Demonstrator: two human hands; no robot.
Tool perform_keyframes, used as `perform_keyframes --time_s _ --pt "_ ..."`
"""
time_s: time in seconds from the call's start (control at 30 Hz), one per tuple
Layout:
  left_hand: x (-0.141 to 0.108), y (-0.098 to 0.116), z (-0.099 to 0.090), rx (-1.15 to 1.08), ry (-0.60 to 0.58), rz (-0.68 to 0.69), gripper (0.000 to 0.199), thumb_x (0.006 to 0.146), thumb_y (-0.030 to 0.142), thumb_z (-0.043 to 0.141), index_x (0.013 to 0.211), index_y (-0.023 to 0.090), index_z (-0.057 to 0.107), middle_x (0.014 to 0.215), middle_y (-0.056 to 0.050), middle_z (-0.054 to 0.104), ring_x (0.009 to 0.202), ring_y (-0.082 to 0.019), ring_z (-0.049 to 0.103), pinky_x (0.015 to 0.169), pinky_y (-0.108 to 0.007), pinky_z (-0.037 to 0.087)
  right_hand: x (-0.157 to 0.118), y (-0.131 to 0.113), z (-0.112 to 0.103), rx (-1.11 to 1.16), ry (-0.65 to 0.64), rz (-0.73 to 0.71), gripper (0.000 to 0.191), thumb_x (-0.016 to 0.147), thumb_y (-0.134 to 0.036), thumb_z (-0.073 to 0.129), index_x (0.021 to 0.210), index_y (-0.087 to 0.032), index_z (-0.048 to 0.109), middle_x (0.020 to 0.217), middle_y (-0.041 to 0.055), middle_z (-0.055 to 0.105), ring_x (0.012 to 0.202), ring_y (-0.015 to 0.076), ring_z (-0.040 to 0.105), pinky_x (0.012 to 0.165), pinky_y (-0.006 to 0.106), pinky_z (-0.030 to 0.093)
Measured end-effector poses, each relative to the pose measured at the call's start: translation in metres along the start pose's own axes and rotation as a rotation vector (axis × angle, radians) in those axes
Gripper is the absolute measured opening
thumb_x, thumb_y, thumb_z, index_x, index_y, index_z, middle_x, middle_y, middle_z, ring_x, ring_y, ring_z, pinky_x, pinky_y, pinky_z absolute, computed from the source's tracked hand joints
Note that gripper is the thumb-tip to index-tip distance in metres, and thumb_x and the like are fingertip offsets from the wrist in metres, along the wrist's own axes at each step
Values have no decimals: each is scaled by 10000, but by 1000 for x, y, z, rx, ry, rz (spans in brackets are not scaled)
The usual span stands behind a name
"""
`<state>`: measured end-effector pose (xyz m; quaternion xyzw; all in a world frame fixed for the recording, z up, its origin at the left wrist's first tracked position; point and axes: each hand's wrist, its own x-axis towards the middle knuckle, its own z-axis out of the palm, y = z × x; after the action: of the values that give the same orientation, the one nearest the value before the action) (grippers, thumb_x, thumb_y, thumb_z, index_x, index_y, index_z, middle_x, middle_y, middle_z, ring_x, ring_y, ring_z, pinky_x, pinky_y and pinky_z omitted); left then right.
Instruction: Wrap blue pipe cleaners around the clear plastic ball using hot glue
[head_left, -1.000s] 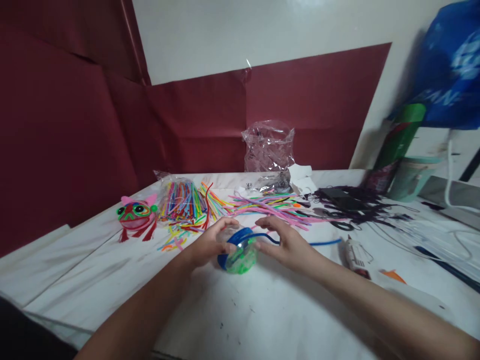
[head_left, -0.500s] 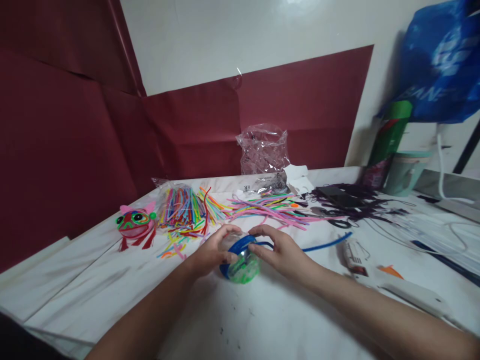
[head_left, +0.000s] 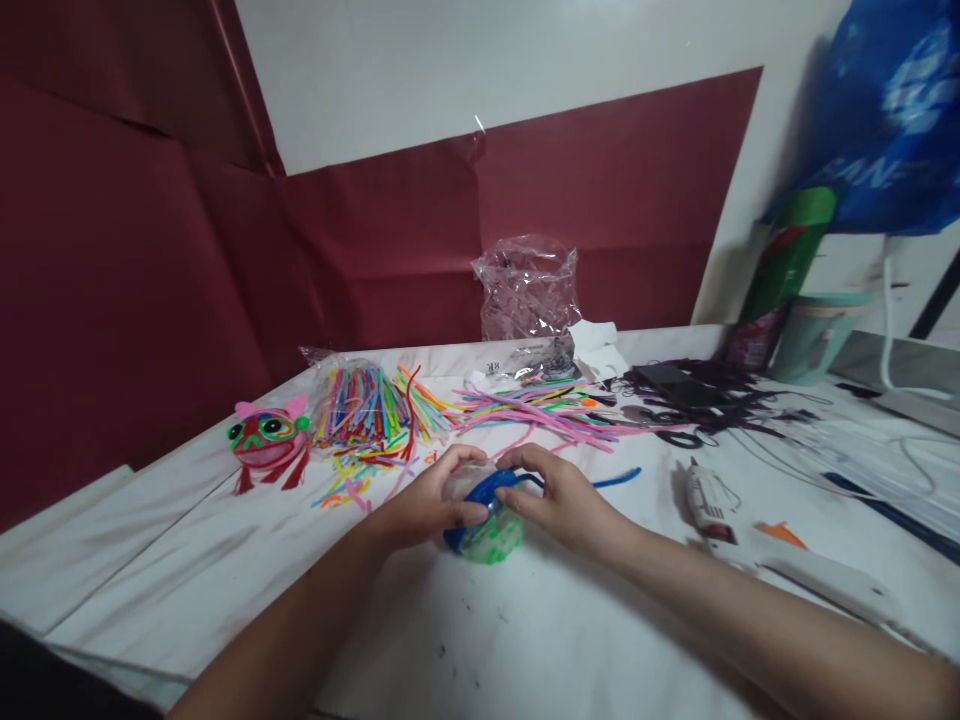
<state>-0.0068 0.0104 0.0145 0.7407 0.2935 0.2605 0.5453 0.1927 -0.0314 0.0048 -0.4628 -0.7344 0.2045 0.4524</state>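
Observation:
My left hand [head_left: 439, 500] is closed around the left side of a clear, rounded plastic piece [head_left: 484, 545] with green along its lower part. Blue pipe cleaner [head_left: 491, 488] is wrapped around the plastic as a band. The fingers of my right hand [head_left: 559, 498] pinch this pipe cleaner against the plastic's upper right side. Its loose tail [head_left: 621, 478] sticks out to the right beyond my right hand. Part of the plastic piece is hidden behind my fingers.
A pipe-cleaner animal face [head_left: 268, 445] stands at left. Bagged pipe cleaners [head_left: 360, 410] and loose ones [head_left: 536, 412] lie behind my hands. To the right are a hot glue gun [head_left: 795, 570], scissors [head_left: 679, 438], a phone [head_left: 682, 385] and a green mug [head_left: 814, 340].
The blue tail right of my hand is shorter, its tip having moved left toward the plastic piece. Both hands keep nearly the same place, and the view has shifted slightly.

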Motion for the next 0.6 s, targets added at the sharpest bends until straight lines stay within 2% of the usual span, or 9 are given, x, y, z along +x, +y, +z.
perform_keyframes --time_s 0.13,0.27,0.33,0.5,0.6 --pt "2 -4 0 -90 -7 35 588 623 312 750 1125 210 461 1011 -20 564 928 -204 541 778 -289 391 6 -3 -17 48 -29 -31 188 789 -289 586 927 -171 636 918 74 694 862 218 641 765 343 495" --pt "4 -10 -4 -199 75 48 518 635 249 718 1091 210 475 1050 -36 572 959 -213 546 798 -304 394 13 -8 -46 -75 184 -92 202 881 -279 467 933 -174 632 948 89 700 905 221 641 789 351 493" --pt "5 -10 -6 -279 96 63 493 650 248 694 1089 219 470 1071 -39 568 973 -214 546 806 -311 398 13 -8 -52 -192 224 -184 210 897 -254 445 946 -174 633 957 103 697 922 229 635 800 360 488" --pt "2 -3 -5 -361 113 88 474 640 255 695 1064 221 486 1055 -36 570 966 -221 538 807 -320 394 8 3 -36 -563 131 -484 234 877 -237 541 1078 -134 599 966 142 695 885 268 613 776 405 474" --pt "1 -1 -2 -379 114 102 490 627 259 709 1066 206 498 1028 -47 581 941 -227 536 786 -315 383 8 13 -28 -716 160 -602 154 895 -146 501 984 -128 625 809 108 683 727 219 592 663 337 454"
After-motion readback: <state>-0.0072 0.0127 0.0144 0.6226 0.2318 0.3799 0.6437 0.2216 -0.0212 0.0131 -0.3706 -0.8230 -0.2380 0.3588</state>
